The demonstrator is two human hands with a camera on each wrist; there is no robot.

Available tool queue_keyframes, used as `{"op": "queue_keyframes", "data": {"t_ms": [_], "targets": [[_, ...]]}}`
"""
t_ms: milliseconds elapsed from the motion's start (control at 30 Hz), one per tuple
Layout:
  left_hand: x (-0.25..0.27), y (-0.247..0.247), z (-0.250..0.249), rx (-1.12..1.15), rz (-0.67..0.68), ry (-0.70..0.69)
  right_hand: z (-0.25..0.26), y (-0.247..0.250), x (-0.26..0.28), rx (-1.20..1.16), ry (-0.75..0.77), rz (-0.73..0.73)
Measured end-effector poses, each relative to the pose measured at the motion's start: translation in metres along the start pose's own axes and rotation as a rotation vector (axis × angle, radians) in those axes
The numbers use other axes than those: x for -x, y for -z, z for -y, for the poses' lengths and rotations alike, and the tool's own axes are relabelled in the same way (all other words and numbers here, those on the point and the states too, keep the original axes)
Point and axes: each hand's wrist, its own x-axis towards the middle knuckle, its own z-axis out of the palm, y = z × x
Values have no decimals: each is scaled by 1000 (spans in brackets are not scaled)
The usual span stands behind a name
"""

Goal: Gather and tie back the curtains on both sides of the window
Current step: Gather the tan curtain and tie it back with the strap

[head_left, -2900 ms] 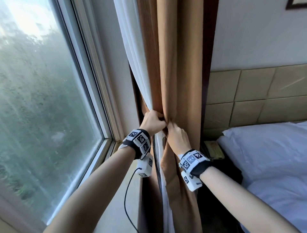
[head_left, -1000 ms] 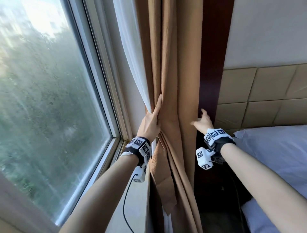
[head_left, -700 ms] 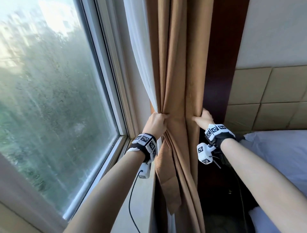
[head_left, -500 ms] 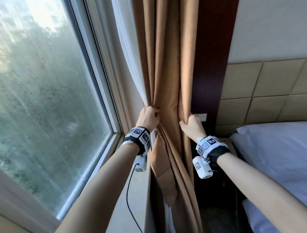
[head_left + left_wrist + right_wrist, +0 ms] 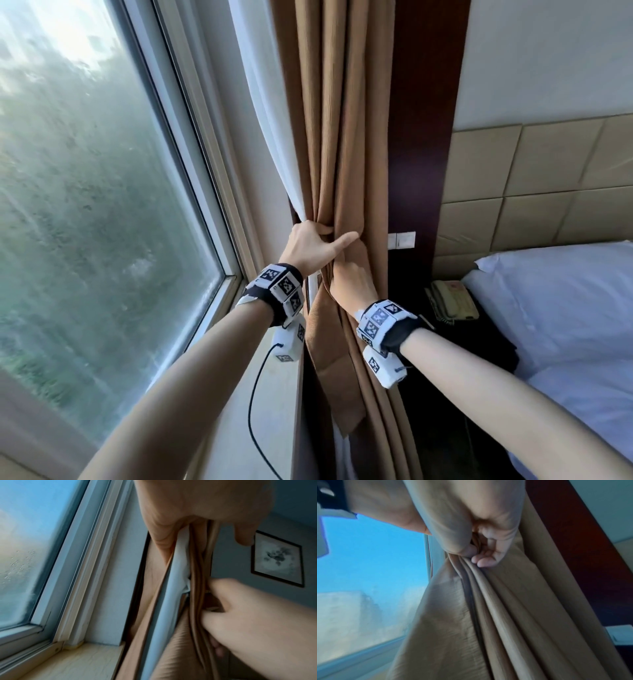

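The brown curtain (image 5: 342, 137) hangs gathered into narrow folds beside the window, with a white sheer curtain (image 5: 274, 137) along its left edge. My left hand (image 5: 325, 240) grips both at waist height, thumb laid across the brown folds. Directly beneath it, my right hand (image 5: 349, 281) clutches the same brown folds; in the right wrist view its fingers (image 5: 488, 557) curl into the brown curtain (image 5: 505, 615). The left wrist view shows the white sheer curtain (image 5: 173, 574) squeezed under my left hand (image 5: 197, 507). A flat brown strip (image 5: 332, 370) of the same cloth hangs below both hands.
The window pane (image 5: 85, 205) and pale sill (image 5: 267, 411) lie left. A dark wood panel (image 5: 421, 137) with a white switch (image 5: 401, 240) stands right of the curtain. Further right are a padded headboard (image 5: 548, 188), a bed with white pillows (image 5: 565, 308) and a phone (image 5: 452, 299).
My right hand has left the curtain's right edge and moved left to just under my left hand, pulling the brown folds into a tighter bundle. My left thumb now reaches across them.
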Motion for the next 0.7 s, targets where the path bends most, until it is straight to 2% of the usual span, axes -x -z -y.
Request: {"op": "queue_keyframes", "data": {"t_ms": [133,233,300,400,467,533,633,700], "targets": [[-8,7,16,-39,-181,103,0,1,2,4,241,103],[-17,17,26,-108,-155,129,-9,9,-9,-1,318,219],[-17,21,31,-142,-127,122,-23,11,-26,-78,235,166],[-8,18,39,-222,-110,17,-54,12,-68,-211,-39,-19],[-1,14,40,-257,-104,-47,-71,13,-95,-271,-261,-27],[0,11,44,-248,-80,-68,-81,13,-115,-422,-412,-23],[3,14,40,-199,-53,-114,-93,10,-128,-588,-481,-132],[6,17,37,-187,-74,-145,-89,10,-126,-556,-463,-169]]}}
